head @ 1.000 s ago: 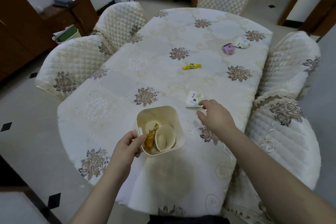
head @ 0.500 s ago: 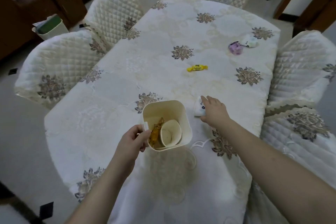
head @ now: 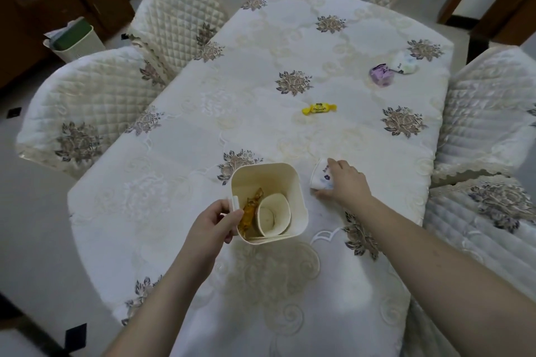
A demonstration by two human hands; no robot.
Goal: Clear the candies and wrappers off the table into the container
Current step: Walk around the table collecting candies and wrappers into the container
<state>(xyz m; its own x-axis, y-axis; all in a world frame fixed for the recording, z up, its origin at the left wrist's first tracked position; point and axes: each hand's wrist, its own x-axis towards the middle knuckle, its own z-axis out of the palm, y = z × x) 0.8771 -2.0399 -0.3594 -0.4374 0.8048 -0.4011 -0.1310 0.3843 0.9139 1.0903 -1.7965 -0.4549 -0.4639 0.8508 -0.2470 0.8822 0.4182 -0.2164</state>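
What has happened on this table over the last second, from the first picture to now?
The right hand reached forward onto the white flower-printed wrapper and took hold of it, tipping it up off the cloth. The left hand kept holding the cream square plastic container. The yellow twist-wrapped candy and the purple wrapper stayed put.

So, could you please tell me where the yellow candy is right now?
In the head view, the yellow candy lies on the table, right of centre, beyond the container and nearer than the purple wrapper.
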